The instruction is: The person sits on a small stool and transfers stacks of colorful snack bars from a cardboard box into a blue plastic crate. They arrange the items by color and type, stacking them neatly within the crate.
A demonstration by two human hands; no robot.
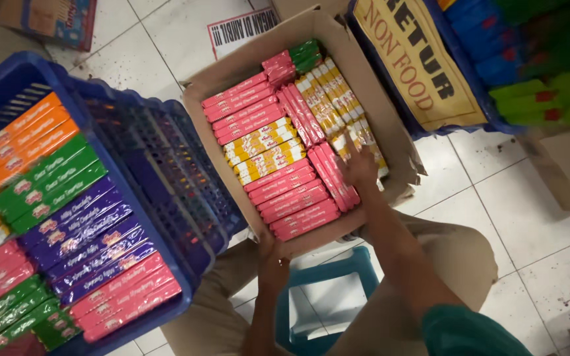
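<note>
Head view: the pink packs [333, 177] stand on edge at the near right of the cardboard box [400, 142] on the floor; the right hand [359, 166] lies on them, fingers spread flat, gripping nothing; pressing evenly along the row, I judge, keeps them upright and snug against the yellow packs [263, 150]; the left hand [273, 258] clasps the box's near edge, fingers curled, steadying it; a blue crate [166, 158] of assorted packs sits left; a blue stool [328, 296] below.
</note>
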